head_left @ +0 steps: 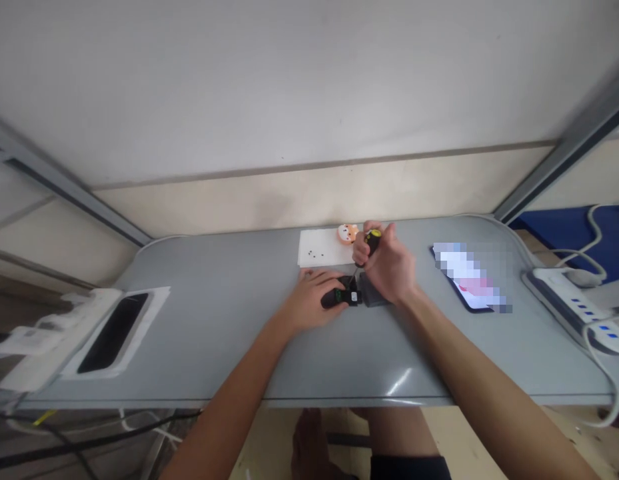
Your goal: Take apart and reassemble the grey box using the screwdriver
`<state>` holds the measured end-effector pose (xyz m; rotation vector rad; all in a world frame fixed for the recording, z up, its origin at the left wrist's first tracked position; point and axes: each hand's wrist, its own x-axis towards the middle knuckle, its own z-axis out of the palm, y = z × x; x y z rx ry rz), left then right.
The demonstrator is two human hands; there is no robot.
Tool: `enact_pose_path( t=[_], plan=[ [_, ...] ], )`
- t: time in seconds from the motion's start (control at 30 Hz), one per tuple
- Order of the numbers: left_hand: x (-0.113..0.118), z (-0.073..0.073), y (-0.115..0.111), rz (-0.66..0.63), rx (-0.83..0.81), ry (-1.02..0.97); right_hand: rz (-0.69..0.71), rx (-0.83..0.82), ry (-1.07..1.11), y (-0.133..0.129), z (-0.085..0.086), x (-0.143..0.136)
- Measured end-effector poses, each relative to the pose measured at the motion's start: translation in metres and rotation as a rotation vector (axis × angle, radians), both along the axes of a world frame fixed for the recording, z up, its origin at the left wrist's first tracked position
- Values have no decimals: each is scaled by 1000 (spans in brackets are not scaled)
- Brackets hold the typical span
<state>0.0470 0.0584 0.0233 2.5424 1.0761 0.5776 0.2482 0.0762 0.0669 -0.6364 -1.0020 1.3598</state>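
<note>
My right hand (pixel 389 267) is closed around the black-and-yellow handle of a screwdriver (pixel 372 241). Its thin shaft slants down to a small black device (pixel 346 297) on the table, though the exact contact at the tip is too small to make out. My left hand (pixel 314 300) grips the device from the left, fingers over its top and thumb along the near side. A dark grey block-like part (pixel 373 293) lies just right of the device, partly under my right hand. Behind both hands is a white sheet (pixel 326 243) bearing several tiny dark bits.
An orange-and-white animal-faced item (pixel 346 233) sits on the sheet. To the right are a phone with a lit, blurred screen (pixel 466 280) and a power strip (pixel 579 310) with cables. A black phone (pixel 114 332) lies on white paper at left, beside white plugs. The grey table (pixel 214 293) meets a wall behind.
</note>
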Motion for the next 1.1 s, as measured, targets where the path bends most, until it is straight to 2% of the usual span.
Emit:
enact_pose_path(
  t=[0.17, 0.37, 0.63, 0.83, 0.97, 1.1],
  plan=[
    [0, -2, 0, -1, 6, -17, -18, 7, 14, 0, -1, -2],
    [0, -5, 0, -2, 25, -43, 90, -31, 131, 6, -2, 1],
    [-2, -5, 0, -10, 35, -29, 24, -45, 237, 1, -5, -9],
    [-2, -6, 0, -11, 39, -35, 3, 34, 161, -2, -2, -4],
    [-2, -6, 1, -7, 40, -29, 86, -12, 133, 2, 0, -4],
    [-2, -7, 1, -7, 36, -27, 29, -46, 186, 3, -1, -8]
  ],
)
